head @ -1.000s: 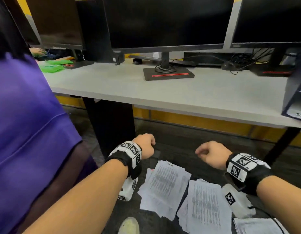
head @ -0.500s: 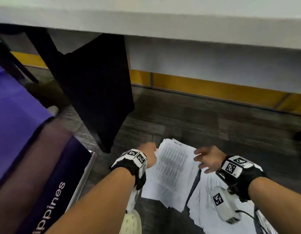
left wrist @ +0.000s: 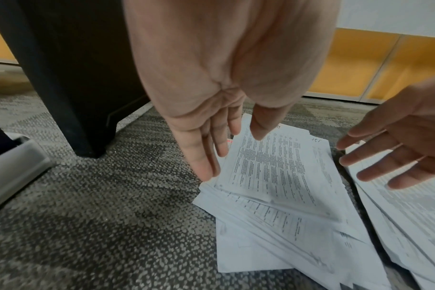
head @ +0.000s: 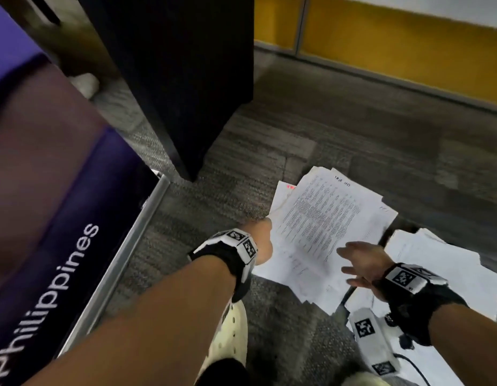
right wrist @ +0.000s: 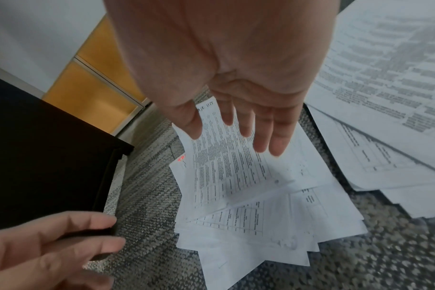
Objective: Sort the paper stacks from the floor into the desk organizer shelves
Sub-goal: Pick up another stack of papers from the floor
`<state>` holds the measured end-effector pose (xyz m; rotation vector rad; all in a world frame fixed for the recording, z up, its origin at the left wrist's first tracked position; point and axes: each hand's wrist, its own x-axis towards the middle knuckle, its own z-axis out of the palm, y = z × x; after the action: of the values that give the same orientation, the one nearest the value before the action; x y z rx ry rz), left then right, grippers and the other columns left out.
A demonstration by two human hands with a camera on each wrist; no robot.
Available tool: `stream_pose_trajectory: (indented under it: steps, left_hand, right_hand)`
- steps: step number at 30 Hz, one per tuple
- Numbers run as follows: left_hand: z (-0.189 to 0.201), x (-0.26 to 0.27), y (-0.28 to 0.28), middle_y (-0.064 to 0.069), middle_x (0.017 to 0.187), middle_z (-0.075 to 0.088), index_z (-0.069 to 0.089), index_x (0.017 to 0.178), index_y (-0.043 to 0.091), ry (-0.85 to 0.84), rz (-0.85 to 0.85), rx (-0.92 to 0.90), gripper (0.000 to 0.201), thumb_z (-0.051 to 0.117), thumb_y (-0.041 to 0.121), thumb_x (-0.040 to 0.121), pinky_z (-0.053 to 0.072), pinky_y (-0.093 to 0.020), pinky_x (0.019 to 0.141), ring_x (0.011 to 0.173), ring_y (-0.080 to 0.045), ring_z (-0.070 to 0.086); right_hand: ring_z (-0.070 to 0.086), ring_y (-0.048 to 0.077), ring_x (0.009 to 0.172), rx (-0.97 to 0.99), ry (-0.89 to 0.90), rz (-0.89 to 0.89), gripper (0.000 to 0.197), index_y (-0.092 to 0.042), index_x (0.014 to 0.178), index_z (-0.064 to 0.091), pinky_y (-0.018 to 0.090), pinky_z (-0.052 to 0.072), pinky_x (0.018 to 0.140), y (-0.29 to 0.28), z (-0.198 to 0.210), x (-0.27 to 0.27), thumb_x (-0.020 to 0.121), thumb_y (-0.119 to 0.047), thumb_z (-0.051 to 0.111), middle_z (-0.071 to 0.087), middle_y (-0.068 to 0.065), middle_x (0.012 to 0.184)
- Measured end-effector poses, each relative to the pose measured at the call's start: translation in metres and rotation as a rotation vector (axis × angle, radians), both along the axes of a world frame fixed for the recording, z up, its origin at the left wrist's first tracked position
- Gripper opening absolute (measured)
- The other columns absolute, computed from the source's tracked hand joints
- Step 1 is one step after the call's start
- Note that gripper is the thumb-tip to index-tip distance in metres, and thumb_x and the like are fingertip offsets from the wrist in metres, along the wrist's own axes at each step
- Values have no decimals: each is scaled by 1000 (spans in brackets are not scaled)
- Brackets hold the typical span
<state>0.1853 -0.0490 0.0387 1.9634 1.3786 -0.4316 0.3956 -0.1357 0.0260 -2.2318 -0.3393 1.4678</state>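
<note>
Fingers (left wrist: pixel 206 157) on the left hand (head: pixel 262 240) and right hand (head: pixel 361 260) are straight and spread, holding nothing, coming down either side of the fanned paper stack (head: pixel 322 227) on the carpet floor (head: pixel 214 196). I'd square the sheets first, then scoop underneath.

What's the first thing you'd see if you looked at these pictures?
Probably the messy stack of printed papers fanned out on the grey carpet, with a second pile just to its right. Two bare hands reach down over the stack with straight fingers: the left hand at its left edge, the right hand above its right side. Behind them a yellow band runs along the wall.
</note>
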Motion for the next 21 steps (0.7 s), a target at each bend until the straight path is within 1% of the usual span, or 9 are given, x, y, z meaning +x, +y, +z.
stream_pose_trajectory:
  steps: [1,3,5,7,9,10,14,18,21]
  left_hand:
    - [-7,1,5,-12,138,49,31,147,20,-1,0,5,48,43,19,100,45,-37,92,119,-34,52]
    - [-22,7,15,-11,144,45,33,146,15,12,19,10,47,44,24,101,43,-40,101,125,-33,49]
    - [-41,14,21,-9,151,37,32,147,13,25,40,-3,50,44,29,101,35,-42,110,135,-31,40]
    - [-58,20,23,-9,154,32,30,148,13,18,80,-29,53,46,32,101,29,-40,114,139,-30,34]
    - [-77,24,23,-11,150,37,32,146,14,16,124,-15,54,49,34,99,32,-41,112,136,-32,38]
    - [-85,26,22,-12,149,39,32,146,14,17,137,-9,55,50,35,98,35,-43,110,133,-32,41]
    - [-113,32,18,-12,153,33,20,152,13,11,211,-78,67,52,35,97,39,-42,107,135,-32,41]
    - [-135,33,20,-11,151,31,24,149,12,-27,329,-86,77,63,38,89,36,-45,109,136,-33,38]
    - [-142,33,25,-11,148,30,24,148,14,29,407,-50,87,69,47,81,31,-49,111,137,-37,31]
  right_hand:
    - [59,32,98,6,-13,-12,47,-8,134,48,48,49,92,2,-9,2,90,-17,63,59,17,112]
    - [59,32,102,11,-49,-16,54,-10,136,47,45,52,84,6,-27,6,88,-23,67,60,16,115]
    - [56,33,112,5,-80,-4,65,-12,140,43,41,52,75,8,-45,10,84,-32,70,53,13,132]
    - [48,34,123,-3,-118,17,79,-10,143,36,44,51,85,8,-64,15,80,-40,73,42,13,145]
    - [41,34,131,-6,-156,41,91,-4,146,30,49,41,103,7,-82,20,77,-46,73,37,17,148]
    - [38,35,133,-14,-167,43,93,-3,146,27,49,37,107,5,-88,21,77,-46,73,35,19,149]
    - [36,36,134,-87,-182,59,94,-7,150,18,48,38,107,-6,-110,22,81,-48,68,28,18,153]
    - [40,33,131,-103,-145,89,89,-17,149,23,43,42,102,-9,-123,21,80,-54,66,32,13,151]
    - [47,33,124,-129,-153,122,103,-29,143,32,40,44,93,-5,-129,17,57,-75,64,39,11,147]
